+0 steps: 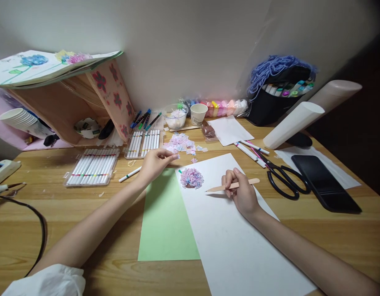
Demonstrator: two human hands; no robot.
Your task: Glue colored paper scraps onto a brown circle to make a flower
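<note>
White rectangular paper sheet (239, 238), long axis slanting from far left to near right, overlaps pale-green paper sheet (168, 222). Right hand (244, 195) pinches flat pale wooden stick (217, 188), pointed end aimed leftward. Left hand (156, 164): thumb and forefinger close together near loose pink-lilac paper scraps (180, 142); cannot tell whether holding one. Round pink-purple paper-petal cluster (191, 177) at white sheet's far-left corner, between hands, left hand nearer, stick tip just beside.
</note>
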